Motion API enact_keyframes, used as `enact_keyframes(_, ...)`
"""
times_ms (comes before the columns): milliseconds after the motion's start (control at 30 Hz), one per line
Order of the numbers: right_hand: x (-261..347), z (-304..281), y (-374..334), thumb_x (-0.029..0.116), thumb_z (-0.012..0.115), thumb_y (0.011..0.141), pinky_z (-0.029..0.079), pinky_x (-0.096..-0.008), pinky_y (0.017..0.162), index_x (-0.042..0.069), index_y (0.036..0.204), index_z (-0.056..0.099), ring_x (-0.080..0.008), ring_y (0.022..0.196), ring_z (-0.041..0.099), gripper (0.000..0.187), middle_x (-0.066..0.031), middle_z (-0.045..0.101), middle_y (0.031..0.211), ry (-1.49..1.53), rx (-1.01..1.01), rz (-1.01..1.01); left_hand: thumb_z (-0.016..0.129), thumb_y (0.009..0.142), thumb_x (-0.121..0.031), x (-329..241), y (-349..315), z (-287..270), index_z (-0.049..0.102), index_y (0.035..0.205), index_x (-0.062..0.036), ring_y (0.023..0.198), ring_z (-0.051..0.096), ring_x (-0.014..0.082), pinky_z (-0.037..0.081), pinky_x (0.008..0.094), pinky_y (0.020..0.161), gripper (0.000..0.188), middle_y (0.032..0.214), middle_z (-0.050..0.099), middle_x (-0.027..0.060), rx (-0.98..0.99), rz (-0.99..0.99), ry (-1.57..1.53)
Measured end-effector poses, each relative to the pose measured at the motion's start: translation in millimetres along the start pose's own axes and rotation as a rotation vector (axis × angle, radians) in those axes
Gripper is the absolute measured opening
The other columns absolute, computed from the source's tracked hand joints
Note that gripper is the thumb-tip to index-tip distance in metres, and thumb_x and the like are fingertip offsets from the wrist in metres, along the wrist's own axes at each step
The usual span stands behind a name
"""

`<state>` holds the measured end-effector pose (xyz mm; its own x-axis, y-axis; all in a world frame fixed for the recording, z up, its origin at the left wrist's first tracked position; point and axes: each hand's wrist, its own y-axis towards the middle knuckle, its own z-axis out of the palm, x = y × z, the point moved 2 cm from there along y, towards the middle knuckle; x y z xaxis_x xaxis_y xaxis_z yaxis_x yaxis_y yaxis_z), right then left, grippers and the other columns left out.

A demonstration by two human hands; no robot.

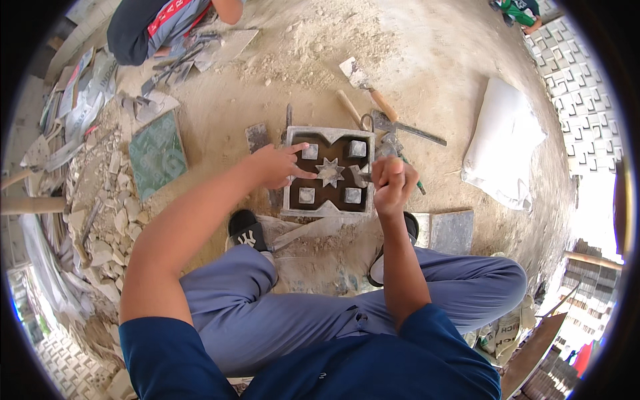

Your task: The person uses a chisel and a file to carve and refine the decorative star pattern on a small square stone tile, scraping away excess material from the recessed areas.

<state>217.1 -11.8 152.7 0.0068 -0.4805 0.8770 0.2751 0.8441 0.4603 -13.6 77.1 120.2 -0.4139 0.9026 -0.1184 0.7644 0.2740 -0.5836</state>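
While the left hand (272,167) splays, empty, over the grey mould (327,213) on the dirt floor (427,40), right hand (393,183) curls round a flat-bladed tool (358,176); mould looks heavy, rigid, best held by opposite outer walls (287,199).

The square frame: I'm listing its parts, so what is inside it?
Inside the square frame are a star-shaped block and four square blocks. Anything beneath the left hand and the tool in the right hand is covered.

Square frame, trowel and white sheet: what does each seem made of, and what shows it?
Square frame: metal or concrete, unclear; matt, grey, dusty rim. Trowel: probably wooden handle, smooth, brown; likely metal blade, flat, dusty. White sheet: perhaps plastic or cloth, matt, softly creased.
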Motion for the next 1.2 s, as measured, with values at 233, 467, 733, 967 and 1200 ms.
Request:
enact_keyframes(233, -6, 0, 13, 0.035, 0.048, 0.107, 0.018, -0.0269, 0.043, 0.01, 0.057, 0.028, -0.0078, 0.044, 0.029, 0.059, 0.0015, 0.029, 0.05, 0.025, -0.039, 0.153, 0.058, 0.098, -0.031, 5, 1, 7, 0.033, 0.152, -0.05, 0.155, 0.013, 0.0234, 0.05, 0.0512, 0.095, 0.062, 0.135, 0.058, 0.0071, -0.061, 0.034, -0.026)
enact_keyframes(467, -15, -1, 6, 0.035, 0.051, 0.106, 0.021, -0.0264, 0.045, 0.008, 0.058, 0.038, -0.006, 0.05, 0.034, 0.056, 0.0024, 0.041, 0.055, -0.151, 0.007, 0.148, 0.057, 0.099, -0.031, 4, 5, -2, 0.033, 0.152, -0.05, 0.155, 0.015, 0.023, 0.05, 0.0489, 0.097, 0.061, 0.131, 0.059, 0.0079, -0.072, 0.0, -0.057)
enact_keyframes(733, 0, -12, 28, 0.063, 0.028, 0.103, 0.024, -0.0271, 0.043, 0.01, 0.065, 0.036, -0.011, 0.047, 0.031, 0.066, -0.0012, 0.033, 0.056, 0.099, 0.003, 0.315, 0.057, 0.099, -0.03, 5, 2, 0, 0.034, 0.152, -0.0504, 0.154, 0.017, 0.0243, 0.052, 0.0476, 0.095, 0.062, 0.13, 0.06, 0.0098, -0.049, 0.02, -0.063)
enact_keyframes(967, 32, -9, 25, 0.066, 0.026, 0.102, 0.023, -0.0276, 0.041, 0.012, 0.059, 0.033, -0.0117, 0.044, 0.027, 0.069, -0.0007, 0.029, 0.049, 0.19, -0.042, 0.369, 0.06, 0.097, -0.028, 5, 1, 5, 0.034, 0.152, -0.0504, 0.154, 0.02, 0.0246, 0.054, 0.049, 0.091, 0.065, 0.127, 0.062, 0.0098, -0.105, 0.033, -0.066)
enact_keyframes(1200, 4, 2, -6, 0.058, 0.033, 0.104, 0.019, -0.0284, 0.044, 0.01, 0.056, 0.032, -0.0111, 0.044, 0.028, 0.068, -0.0005, 0.031, 0.05, 0.123, 0.057, 0.197, 0.056, 0.098, -0.027, 5, 5, 1, 0.037, 0.15, -0.0503, 0.154, 0.017, 0.0235, 0.055, 0.049, 0.095, 0.06, 0.13, 0.06, 0.0091, -0.061, 0.026, -0.042)
